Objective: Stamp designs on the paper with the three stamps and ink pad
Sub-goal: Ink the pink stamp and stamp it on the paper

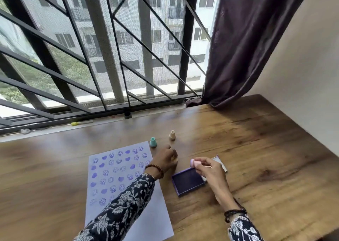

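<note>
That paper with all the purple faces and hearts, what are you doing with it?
A person is stamping. The white paper sheet on the wooden table already carries rows of purple smileys and hearts. The right hand holds a small pink stamp above the open purple ink pad. The left hand rests beside the paper. A teal stamp and a beige stamp stand upright nearby.

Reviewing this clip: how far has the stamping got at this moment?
Well along. The paper carries rows of purple smileys and hearts over its upper part; the near end is bare. In hand: the right hand holds a pink stamp above the open ink pad. The left hand rests beside the paper. The teal stamp and beige stamp stand idle. Left: filling the blank end.
</note>
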Motion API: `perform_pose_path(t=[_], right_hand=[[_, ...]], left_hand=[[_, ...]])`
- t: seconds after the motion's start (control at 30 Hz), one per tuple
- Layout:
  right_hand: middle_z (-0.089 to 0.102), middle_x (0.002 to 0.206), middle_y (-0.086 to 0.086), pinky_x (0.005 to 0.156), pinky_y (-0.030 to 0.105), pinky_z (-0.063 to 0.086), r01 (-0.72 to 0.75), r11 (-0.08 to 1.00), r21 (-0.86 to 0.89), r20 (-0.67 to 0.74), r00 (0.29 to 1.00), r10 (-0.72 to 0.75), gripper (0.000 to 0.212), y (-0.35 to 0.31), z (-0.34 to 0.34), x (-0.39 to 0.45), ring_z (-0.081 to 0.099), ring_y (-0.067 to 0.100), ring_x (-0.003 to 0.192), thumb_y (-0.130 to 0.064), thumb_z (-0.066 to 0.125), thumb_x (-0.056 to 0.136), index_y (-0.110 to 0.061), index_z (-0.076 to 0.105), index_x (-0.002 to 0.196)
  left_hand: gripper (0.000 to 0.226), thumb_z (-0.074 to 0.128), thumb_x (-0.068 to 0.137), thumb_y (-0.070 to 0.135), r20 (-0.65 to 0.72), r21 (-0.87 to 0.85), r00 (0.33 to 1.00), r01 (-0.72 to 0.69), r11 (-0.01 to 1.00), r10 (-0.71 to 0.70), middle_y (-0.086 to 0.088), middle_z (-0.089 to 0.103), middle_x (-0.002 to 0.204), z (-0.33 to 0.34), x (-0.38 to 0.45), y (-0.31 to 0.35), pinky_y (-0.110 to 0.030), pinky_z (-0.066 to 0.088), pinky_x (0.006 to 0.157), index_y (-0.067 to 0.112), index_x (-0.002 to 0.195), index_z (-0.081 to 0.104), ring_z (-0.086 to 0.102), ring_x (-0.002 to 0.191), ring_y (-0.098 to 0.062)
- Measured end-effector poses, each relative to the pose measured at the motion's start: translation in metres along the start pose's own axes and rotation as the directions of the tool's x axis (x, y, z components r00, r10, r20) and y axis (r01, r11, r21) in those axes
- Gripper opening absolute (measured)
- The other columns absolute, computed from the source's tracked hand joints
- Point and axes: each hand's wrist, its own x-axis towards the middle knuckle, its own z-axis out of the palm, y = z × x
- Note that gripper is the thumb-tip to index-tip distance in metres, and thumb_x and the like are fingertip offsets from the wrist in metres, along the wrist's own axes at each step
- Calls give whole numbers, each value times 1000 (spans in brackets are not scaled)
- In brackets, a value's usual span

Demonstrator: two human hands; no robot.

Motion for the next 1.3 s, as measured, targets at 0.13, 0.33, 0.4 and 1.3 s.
perform_pose_path(t=[0.13,0.33,0.4,1.3], right_hand=[[75,87,9,86,38,54,36,999,-9,16,999,-36,13,-5,0,-2,68,21,88,-9,65,81,-17,74,77],[77,86,1,84,28,55,136,991,8,53,989,-137,11,-17,6,-4,71,12,89,-15,70,77,-20,73,86],[78,85,-4,79,19,55,172,985,-5,81,982,-171,16,-21,9,-7,71,10,89,-11,70,77,-22,73,86],[72,68,-5,59,21,57,219,973,-70,100,972,-211,8,-21,22,18,68,11,66,-20,68,80,-25,73,78]], left_hand=[[12,64,81,7,5,-530,993,104,841,-119,-12,65,88,-5,-14,5,-13,48,66,3,92,65,59,73,-11],[20,53,86,0,217,-952,967,240,188,-133,-5,73,62,-16,-39,-3,-16,58,60,7,80,70,70,59,-11],[20,54,85,2,228,-955,966,246,167,-122,-7,74,66,-20,-43,-4,-18,58,60,8,80,72,71,63,-13],[13,62,81,3,95,-979,985,119,165,-143,-6,76,72,-11,-31,4,-16,57,63,9,88,71,72,69,-13]])
